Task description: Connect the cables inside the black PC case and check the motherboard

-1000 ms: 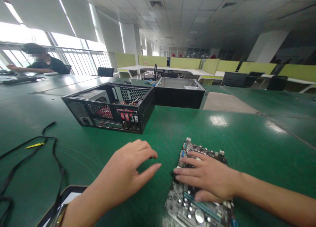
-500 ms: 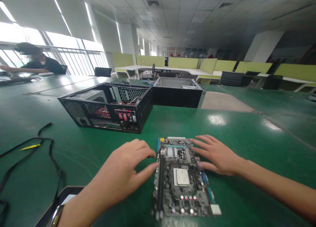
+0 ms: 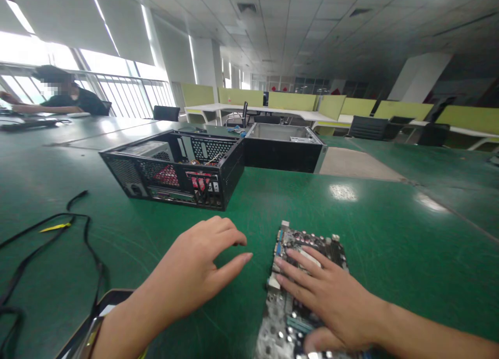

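A computer motherboard (image 3: 278, 317) lies on the green table in front of me, its lower part blurred and cut off by the frame's bottom edge. My right hand (image 3: 327, 296) rests across it with fingers spread, the fingertips near its left edge and the thumb low on the board. The palm hides much of the board's middle, including most of the processor area. To the left of the board, and apart from it, my left hand (image 3: 212, 255) hovers with thumb and fingers parted and nothing between them.
A black open computer case (image 3: 230, 182) stands behind my left hand, with another case (image 3: 283, 156) beyond it. Black cables (image 3: 88, 239) with a yellow tag (image 3: 56, 227) lie at left. A dark-rimmed object (image 3: 113, 296) is under my left forearm. A person (image 3: 74, 99) sits far left.
The motherboard has been turned around on the table and shifted right and nearer. My right hand has moved from its right edge to over it; the left hand has barely moved.
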Demonstrator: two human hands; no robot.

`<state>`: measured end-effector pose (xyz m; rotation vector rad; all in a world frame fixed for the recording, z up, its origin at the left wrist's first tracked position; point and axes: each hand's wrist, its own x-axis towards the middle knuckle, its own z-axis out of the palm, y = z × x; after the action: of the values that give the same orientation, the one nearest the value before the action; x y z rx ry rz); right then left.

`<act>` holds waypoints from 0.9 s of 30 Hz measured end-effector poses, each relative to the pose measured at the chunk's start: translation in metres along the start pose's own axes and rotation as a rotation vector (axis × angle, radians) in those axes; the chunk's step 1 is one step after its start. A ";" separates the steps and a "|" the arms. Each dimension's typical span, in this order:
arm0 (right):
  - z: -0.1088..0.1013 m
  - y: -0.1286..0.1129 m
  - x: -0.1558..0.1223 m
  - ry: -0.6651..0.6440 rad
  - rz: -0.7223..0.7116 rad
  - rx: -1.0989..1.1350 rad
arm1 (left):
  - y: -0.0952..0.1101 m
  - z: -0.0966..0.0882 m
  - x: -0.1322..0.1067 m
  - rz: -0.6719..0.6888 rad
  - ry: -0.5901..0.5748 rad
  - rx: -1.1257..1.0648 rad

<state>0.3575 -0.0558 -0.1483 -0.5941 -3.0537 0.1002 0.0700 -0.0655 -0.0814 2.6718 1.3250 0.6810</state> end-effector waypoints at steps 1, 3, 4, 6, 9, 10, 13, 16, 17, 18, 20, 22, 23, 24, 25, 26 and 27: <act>-0.002 0.001 0.011 0.005 0.018 -0.006 | 0.000 0.000 0.000 -0.001 -0.001 0.003; -0.007 0.006 0.027 0.006 0.077 -0.034 | -0.001 0.000 -0.001 -0.002 -0.003 0.002; -0.010 0.009 0.033 0.007 0.107 -0.050 | -0.002 0.000 -0.001 -0.005 -0.003 0.000; -0.013 0.018 0.040 -0.007 0.126 -0.075 | -0.002 0.000 -0.001 -0.013 -0.002 0.000; -0.013 0.034 0.042 -0.048 0.080 -0.104 | -0.002 0.000 -0.001 -0.020 -0.004 0.003; -0.012 0.039 0.041 -0.054 0.075 -0.118 | -0.001 0.000 -0.001 -0.019 -0.004 0.002; -0.009 0.052 0.038 -0.021 0.131 -0.187 | 0.001 0.000 -0.001 -0.013 -0.003 -0.005; -0.013 0.062 0.030 0.010 0.232 -0.260 | 0.003 -0.001 -0.001 0.002 0.002 -0.014; -0.016 0.065 0.024 0.007 0.271 -0.275 | 0.003 -0.001 -0.001 0.007 0.001 -0.016; -0.018 0.067 0.016 -0.004 0.302 -0.280 | 0.004 -0.001 -0.001 0.010 0.001 -0.015; -0.020 0.066 -0.005 -0.038 0.333 -0.259 | 0.004 -0.001 -0.001 0.010 0.003 -0.008; -0.019 0.058 -0.031 -0.060 0.312 -0.188 | 0.003 -0.002 -0.001 0.007 0.007 -0.003; -0.017 0.051 -0.044 -0.058 0.288 -0.137 | 0.003 -0.002 -0.001 0.007 0.008 -0.003; -0.015 0.041 -0.055 -0.043 0.255 -0.083 | 0.004 -0.002 -0.001 0.008 0.008 -0.004; -0.013 0.029 -0.064 -0.018 0.211 -0.033 | 0.004 -0.003 -0.001 0.009 0.008 -0.005; -0.012 0.017 -0.069 0.014 0.156 0.010 | 0.004 -0.003 -0.001 0.009 0.009 -0.005; -0.011 0.004 -0.070 0.062 0.105 0.051 | 0.004 -0.003 -0.001 0.009 0.011 -0.004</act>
<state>0.4241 -0.0776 -0.1387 -0.7390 -2.9506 0.1588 0.0711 -0.0690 -0.0781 2.6767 1.3137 0.6999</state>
